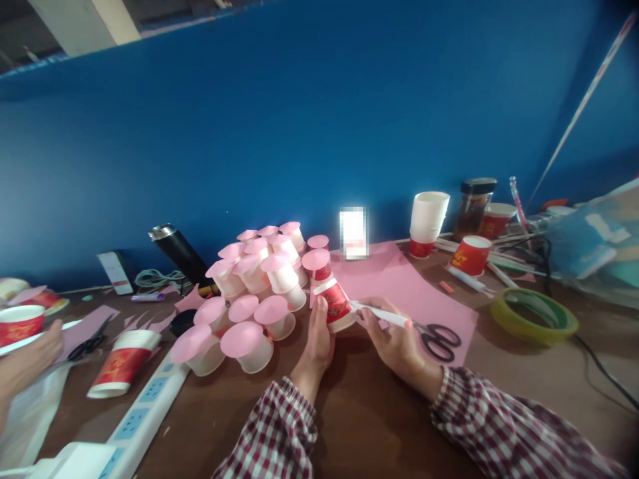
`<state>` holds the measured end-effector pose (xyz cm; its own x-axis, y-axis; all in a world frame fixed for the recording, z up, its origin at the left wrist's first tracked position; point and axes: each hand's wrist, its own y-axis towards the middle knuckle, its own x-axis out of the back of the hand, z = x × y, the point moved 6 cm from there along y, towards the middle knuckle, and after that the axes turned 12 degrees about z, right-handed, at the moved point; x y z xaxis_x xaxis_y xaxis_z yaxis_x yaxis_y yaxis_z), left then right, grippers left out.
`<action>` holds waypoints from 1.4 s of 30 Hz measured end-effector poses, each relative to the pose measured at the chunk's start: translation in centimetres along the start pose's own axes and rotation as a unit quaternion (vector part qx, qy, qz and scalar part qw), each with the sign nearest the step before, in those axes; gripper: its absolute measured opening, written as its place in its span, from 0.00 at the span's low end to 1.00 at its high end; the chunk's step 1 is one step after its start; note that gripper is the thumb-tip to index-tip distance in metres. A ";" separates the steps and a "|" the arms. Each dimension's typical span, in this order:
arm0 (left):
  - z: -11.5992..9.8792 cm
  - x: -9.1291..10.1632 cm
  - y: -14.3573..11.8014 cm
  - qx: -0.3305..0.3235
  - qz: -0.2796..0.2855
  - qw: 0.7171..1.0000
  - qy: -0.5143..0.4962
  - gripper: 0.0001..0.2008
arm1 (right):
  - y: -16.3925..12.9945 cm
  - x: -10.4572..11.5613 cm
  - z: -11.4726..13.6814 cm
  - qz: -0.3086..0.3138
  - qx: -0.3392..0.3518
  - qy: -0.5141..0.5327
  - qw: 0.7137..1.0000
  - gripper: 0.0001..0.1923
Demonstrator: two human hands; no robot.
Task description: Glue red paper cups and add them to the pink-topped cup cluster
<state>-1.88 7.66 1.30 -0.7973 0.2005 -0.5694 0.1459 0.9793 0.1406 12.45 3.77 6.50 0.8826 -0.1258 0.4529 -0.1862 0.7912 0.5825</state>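
Note:
My left hand [322, 336] is wrapped around a red and white paper cup [335, 303], tilted above the brown table. In my right hand [399, 342] is a slim white marker [387, 315] with a pinkish end; its other end points at the cup's side. Dark-handled scissors [439, 340] lie on a large pink paper sheet [379, 266], just beyond my right hand and partly hidden by it. Left of my hands stand several white paper cups [252, 349] topped with pink paper discs [244, 339], some stacked in rows.
A power strip [144, 406] and a tipped red cup [122, 366] lie left, near another person's hand [42, 349]. A black flask [180, 254] leans behind. Stacked cups [429, 219], yellow tape [534, 316] and a dark-lidded jar [474, 206] are right. A blue partition [299, 120] rises behind.

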 end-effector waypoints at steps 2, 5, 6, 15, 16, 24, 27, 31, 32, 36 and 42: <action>0.0 0.0 0.0 -0.001 -0.003 1.000 -0.002 0.22 | -0.1 -0.1 -0.2 -0.003 -0.007 0.009 1.000 0.07; -0.1 0.0 0.1 -0.006 -0.009 1.000 -0.003 0.22 | -0.2 -0.2 -0.4 -0.001 -0.010 0.026 1.000 0.06; -0.1 0.1 0.1 -0.004 -0.011 1.000 -0.004 0.22 | -0.2 -0.3 -0.4 0.002 -0.010 0.028 1.000 0.06; 0.0 -0.1 0.0 0.012 -0.006 1.000 -0.011 0.22 | -0.1 -0.1 -0.1 -0.015 -0.003 0.051 0.999 0.07; 0.0 -0.2 0.0 0.008 -0.001 1.000 -0.014 0.22 | -0.2 0.0 0.0 -0.021 -0.007 0.056 0.998 0.08; -0.4 -0.2 -0.1 0.000 -0.012 1.000 -0.003 0.24 | -0.1 0.6 0.7 -0.020 0.014 0.087 0.996 0.12; -0.3 -0.1 -0.1 -0.001 -0.006 1.000 -0.009 0.26 | -0.1 0.5 0.5 -0.025 0.014 0.098 0.995 0.13; -0.2 0.1 -0.1 0.000 -0.011 1.000 -0.014 0.25 | -0.3 0.1 0.2 -0.015 0.009 0.098 0.995 0.15; -0.2 0.0 -0.1 -0.001 -0.012 1.000 -0.014 0.24 | -0.3 0.0 0.2 -0.011 0.010 0.096 0.995 0.15; -0.4 -0.2 -0.1 -0.004 -0.001 1.000 -0.011 0.22 | -0.2 -0.2 0.5 0.012 0.020 0.082 0.996 0.13; -0.3 -0.2 0.1 -0.023 0.018 0.998 -0.048 0.23 | 0.0 0.0 1.3 0.011 0.041 0.052 0.998 0.11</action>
<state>-1.89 7.67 1.69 -0.7315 0.2400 -0.6382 0.1446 0.9693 0.1988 11.83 3.01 7.41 0.9168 -0.0432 0.3970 -0.2369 0.7415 0.6278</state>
